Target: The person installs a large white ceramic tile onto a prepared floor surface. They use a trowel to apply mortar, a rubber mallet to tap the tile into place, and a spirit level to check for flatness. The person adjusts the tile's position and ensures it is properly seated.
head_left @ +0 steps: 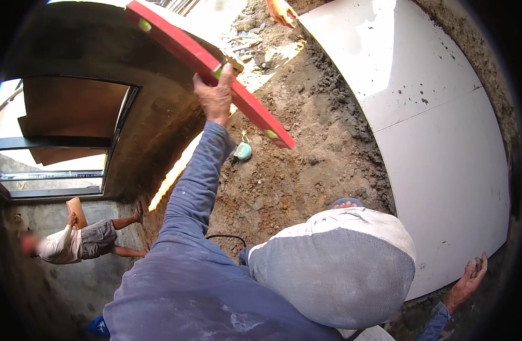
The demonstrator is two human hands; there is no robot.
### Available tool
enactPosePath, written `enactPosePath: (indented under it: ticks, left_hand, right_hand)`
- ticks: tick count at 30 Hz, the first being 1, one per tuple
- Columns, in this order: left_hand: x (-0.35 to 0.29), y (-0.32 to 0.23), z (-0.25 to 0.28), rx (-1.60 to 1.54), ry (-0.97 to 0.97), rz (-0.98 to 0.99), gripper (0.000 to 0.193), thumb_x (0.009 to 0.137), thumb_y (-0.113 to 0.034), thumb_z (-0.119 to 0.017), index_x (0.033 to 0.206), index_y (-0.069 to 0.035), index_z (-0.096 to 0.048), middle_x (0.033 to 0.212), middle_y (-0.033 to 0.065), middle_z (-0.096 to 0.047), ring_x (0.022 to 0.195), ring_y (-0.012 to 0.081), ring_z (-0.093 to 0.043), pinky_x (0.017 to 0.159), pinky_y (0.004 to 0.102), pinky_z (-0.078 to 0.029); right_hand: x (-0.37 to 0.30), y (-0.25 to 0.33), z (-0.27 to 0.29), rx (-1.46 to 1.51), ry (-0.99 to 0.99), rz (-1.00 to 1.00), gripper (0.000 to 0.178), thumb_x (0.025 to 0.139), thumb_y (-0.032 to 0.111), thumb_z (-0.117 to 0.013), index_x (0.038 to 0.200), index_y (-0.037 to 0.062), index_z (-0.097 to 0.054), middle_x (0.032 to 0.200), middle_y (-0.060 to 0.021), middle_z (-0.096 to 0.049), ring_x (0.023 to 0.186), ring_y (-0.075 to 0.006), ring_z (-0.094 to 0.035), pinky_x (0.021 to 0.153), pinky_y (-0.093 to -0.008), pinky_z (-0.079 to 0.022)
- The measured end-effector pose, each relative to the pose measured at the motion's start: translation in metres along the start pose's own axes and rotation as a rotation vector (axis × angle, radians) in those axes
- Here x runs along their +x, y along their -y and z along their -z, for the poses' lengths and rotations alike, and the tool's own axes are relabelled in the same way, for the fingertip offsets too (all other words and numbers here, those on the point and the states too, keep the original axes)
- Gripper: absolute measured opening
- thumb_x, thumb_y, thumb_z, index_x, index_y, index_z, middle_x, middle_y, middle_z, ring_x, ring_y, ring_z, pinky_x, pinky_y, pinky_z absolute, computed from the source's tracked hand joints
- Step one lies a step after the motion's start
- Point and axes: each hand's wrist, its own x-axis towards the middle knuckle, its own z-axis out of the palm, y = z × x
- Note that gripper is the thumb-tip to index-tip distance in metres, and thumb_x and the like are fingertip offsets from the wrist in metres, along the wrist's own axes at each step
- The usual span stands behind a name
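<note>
My left hand [214, 99] is wrapped round a red spirit level [252, 111] near its middle, thumb on top. The level is held slanting above the soil, its lower end toward the white tiles. My right hand [467, 282] is at the near right corner of the closer large white tile [443, 187], fingers stretched along its edge; whether they press on it I cannot tell. A thin seam parts this tile from a farther white tile [409, 62], which has dark specks of mortar. Another person's hand [281, 12] is at the far tile's corner.
Rough soil and damp mortar [352, 113] border the tiles. A small round turquoise object [243, 150] with a cord lies on the ground. My bent knee [335, 267] covers part of the near area. At left, a person [87, 241] holds a tan board beside a framed window [62, 136].
</note>
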Motion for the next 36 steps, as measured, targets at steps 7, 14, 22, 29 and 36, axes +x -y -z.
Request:
enactPosePath:
  ticks: [7,14,22,29,36]
  left_hand:
    - [0.082,0.196,0.095,0.596,-0.316,0.015,0.072,0.071,-0.052,-0.092,0.108,0.003,-0.065,0.099,0.021,-0.073,0.09,0.0351,-0.073,0.085,0.0467,-0.056]
    - [0.114,0.286,0.133,0.916,-0.381,0.248,0.117,0.067,-0.085,-0.074,0.122,0.015,-0.054,0.112,0.0343,-0.067,0.11,0.0501,-0.065,0.101,0.0527,-0.05]
    - [-0.02,0.115,-0.023,0.988,-0.232,-0.284,0.105,0.084,-0.072,-0.067,0.149,0.004,-0.038,0.145,0.0265,-0.046,0.139,0.0379,-0.047,0.109,0.0604,-0.041]
    - [0.034,0.105,-0.066,1.231,-0.123,-0.343,0.095,0.088,-0.055,-0.071,0.163,-0.014,-0.028,0.167,0.0164,-0.023,0.158,0.0339,-0.017,0.119,0.0709,-0.02]
    - [0.03,0.1,-0.06,0.986,0.105,-0.323,0.077,0.091,-0.03,-0.07,0.157,-0.005,-0.037,0.163,0.0201,-0.032,0.154,0.0363,-0.027,0.118,0.0695,-0.024]
  right_hand:
    - [-0.018,-0.015,0.029,-0.118,-0.121,-0.157,0.041,0.107,0.017,-0.058,0.145,0.0045,-0.053,0.123,-0.0145,-0.06,0.113,-0.0216,-0.058,0.095,-0.0332,-0.048]
    - [-0.043,-0.01,0.029,-0.246,-0.176,-0.291,0.038,0.1,0.016,-0.07,0.135,0.0062,-0.058,0.095,-0.0039,-0.063,0.084,-0.0136,-0.061,0.074,-0.0311,-0.054]
    - [-0.19,-0.112,0.075,-0.475,-0.379,-0.643,0.028,0.103,0.016,-0.061,0.128,0.003,-0.06,0.118,-0.0197,-0.069,0.111,-0.032,-0.068,0.092,-0.0421,-0.054]
    - [-0.365,-0.158,0.025,-0.714,-0.006,-0.548,0.044,0.105,0.029,-0.053,0.136,-0.0018,-0.057,0.133,-0.0298,-0.059,0.122,-0.0483,-0.055,0.105,-0.0531,-0.042]
    - [-0.397,-0.167,0.038,-0.83,0.068,-0.645,0.043,0.096,0.024,-0.065,0.131,-0.0002,-0.058,0.125,-0.0246,-0.062,0.114,-0.0454,-0.057,0.102,-0.0515,-0.045]
